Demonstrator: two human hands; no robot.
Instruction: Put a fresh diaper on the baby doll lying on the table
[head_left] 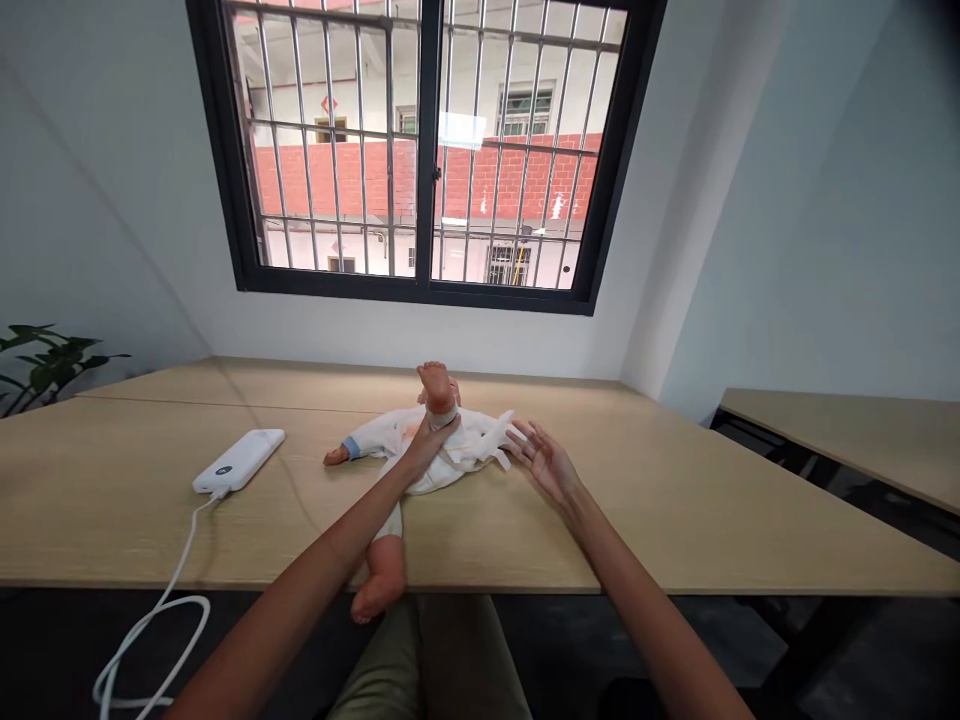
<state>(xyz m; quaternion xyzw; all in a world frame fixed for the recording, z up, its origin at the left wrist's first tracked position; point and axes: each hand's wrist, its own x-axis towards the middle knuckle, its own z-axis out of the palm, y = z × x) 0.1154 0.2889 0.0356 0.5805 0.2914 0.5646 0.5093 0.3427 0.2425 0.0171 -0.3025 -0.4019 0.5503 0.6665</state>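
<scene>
Head view: I look forward and down over a pale wooden desk [675,520] set against a white wall, with two bare forearms reaching in from below.
Doll: the doll [457,468] lies on the desk, near the middle, in a white outfit; its head cannot be made out.
Left hand: I see the grip of the left hand [429,445] closed around the doll's leg, just below a raised foot [436,388].
Right hand: the right hand [551,465] is open, fingers loosely spread, beside white strips [498,440] at the outfit's right side; whether the fingertips touch them, I cannot tell.
Other limbs: one arm with a blue cuff [350,448] points left, while the other leg [385,570] hangs over the near edge.
White device: well apart to the left, a white device [238,462] lies flat, its white cable [180,560] dropping past the edge into loops.
Surroundings: a barred, dark-framed window [429,200] above, a leafy plant [56,360] at far left.
</scene>
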